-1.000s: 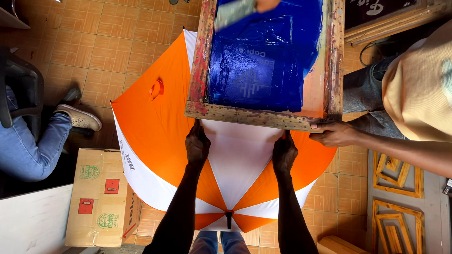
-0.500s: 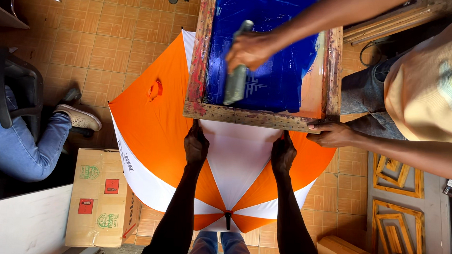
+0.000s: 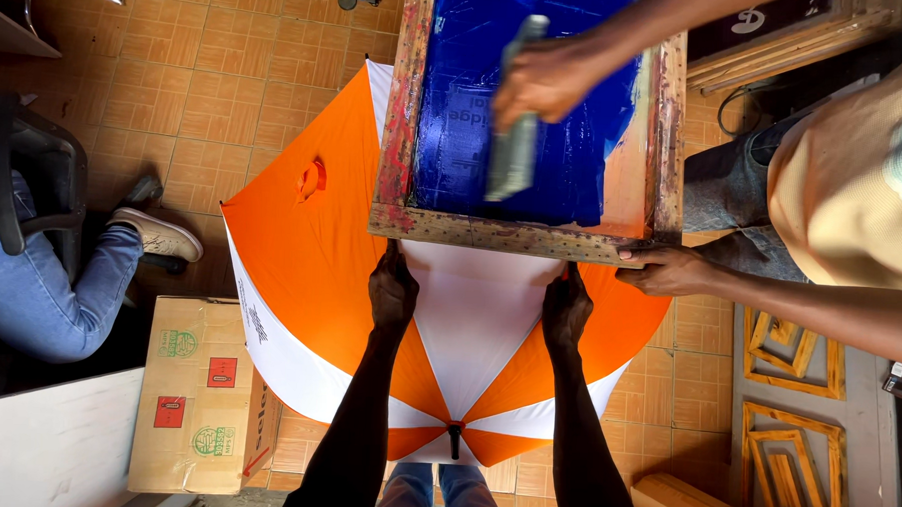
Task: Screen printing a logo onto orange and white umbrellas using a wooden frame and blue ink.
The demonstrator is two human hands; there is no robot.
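An open orange-and-white umbrella lies spread below me. On it rests a wooden printing frame with a blue screen. My left hand presses on the white panel just below the frame's near rail, fingers touching the rail. My right hand does the same further right. A co-worker's hand drags a grey squeegee over the blue screen. Their other hand grips the frame's near right corner.
A cardboard box sits at lower left beside a white board. A seated person's jeans leg and shoe are at far left. Wooden frames lie at lower right. The floor is orange tile.
The co-worker's hand with the squeegee came into the screen and moved across the blue mesh toward the near rail. My two hands have stayed pressed in place.
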